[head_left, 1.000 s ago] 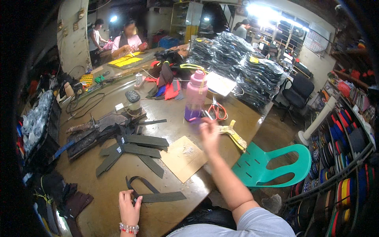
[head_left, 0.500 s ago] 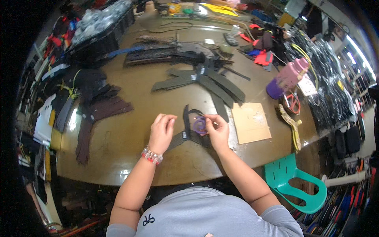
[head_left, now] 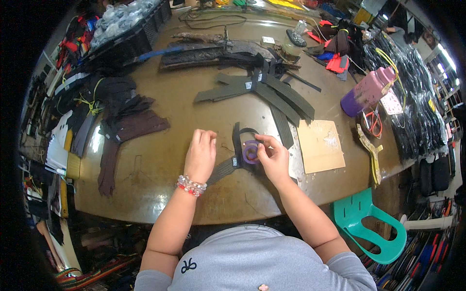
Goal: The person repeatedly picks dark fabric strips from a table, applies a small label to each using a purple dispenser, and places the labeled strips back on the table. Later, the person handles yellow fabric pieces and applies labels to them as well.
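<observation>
Strap (head_left: 222, 170) on table (head_left: 145, 199), left of cardboard (head_left: 320, 157)

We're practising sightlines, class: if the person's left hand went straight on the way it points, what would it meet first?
Probably the left end of the dark olive straps on the table; the left hand's height is unclear, so it might pass over them.

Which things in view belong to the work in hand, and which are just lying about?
Seemingly in use: purple ring in the right hand; dark tagged strap beside it.

Seemingly just lying about: pink-and-purple bottle; scissors; green chair.
</observation>
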Demonstrator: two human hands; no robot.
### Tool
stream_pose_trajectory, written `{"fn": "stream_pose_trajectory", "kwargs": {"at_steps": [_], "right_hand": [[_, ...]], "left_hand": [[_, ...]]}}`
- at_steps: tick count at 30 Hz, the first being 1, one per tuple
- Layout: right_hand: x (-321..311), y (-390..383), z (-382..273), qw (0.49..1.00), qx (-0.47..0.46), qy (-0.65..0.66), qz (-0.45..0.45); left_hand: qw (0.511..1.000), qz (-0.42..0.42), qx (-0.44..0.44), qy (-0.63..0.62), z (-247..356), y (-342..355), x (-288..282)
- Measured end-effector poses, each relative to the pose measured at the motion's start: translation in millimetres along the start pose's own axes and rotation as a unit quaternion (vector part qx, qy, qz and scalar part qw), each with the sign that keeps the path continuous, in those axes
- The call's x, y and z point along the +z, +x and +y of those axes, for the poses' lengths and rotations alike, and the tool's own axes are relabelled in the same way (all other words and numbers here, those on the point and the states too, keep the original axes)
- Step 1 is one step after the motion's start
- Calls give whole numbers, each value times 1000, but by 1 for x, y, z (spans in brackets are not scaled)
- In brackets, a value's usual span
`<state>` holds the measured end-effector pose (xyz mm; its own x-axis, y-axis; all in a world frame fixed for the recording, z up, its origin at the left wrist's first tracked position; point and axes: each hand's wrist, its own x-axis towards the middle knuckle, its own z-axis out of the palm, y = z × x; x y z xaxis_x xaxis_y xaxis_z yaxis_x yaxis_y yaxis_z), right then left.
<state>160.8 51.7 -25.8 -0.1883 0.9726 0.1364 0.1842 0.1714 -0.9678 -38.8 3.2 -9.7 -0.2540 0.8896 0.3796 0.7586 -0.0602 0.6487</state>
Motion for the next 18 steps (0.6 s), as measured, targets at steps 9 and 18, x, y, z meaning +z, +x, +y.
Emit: {"fn": "stream_pose_trajectory", "kwargs": {"at_steps": [9,18], "right_hand": [[6,-1,1,1000,-1,-19,-15],[9,-2,-6,997,-4,-48,-56]], "left_hand": [[988,-127,73,44,14,-10,12],[986,-119,106,41,5,-5,9]]}}
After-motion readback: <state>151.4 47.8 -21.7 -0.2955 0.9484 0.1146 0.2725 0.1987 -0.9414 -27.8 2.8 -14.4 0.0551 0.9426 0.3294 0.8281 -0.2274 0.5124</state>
